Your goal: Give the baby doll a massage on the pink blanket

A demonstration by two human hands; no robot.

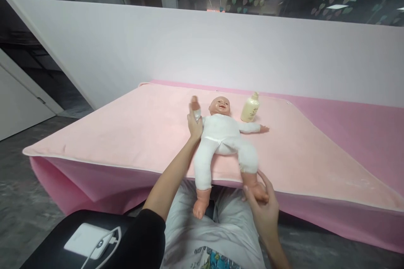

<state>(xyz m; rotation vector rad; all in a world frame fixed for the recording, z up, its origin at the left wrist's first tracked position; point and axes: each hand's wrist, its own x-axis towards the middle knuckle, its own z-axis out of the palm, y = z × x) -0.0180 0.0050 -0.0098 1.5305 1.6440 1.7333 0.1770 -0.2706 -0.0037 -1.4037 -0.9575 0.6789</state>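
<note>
A baby doll (222, 128) with a white cloth body lies on its back on a pale pink blanket (126, 130), its head toward the wall and its feet past the near edge. My left hand (195, 127) is wrapped around the doll's arm on the left, which points up. Down at the near edge, my right hand (263, 201) holds the doll's foot on the right, fingers and thumb on either side of it. The doll's other arm lies stretched out to the right. Just beyond that arm stands a pale yellow pump bottle (250, 107).
Brighter pink cloth (362, 130) shows under the blanket and hangs over the near side. Behind rises a white wall (221, 50) with dark glass above. At lower left, a white power bank (90, 239) with a cable rests on a black surface.
</note>
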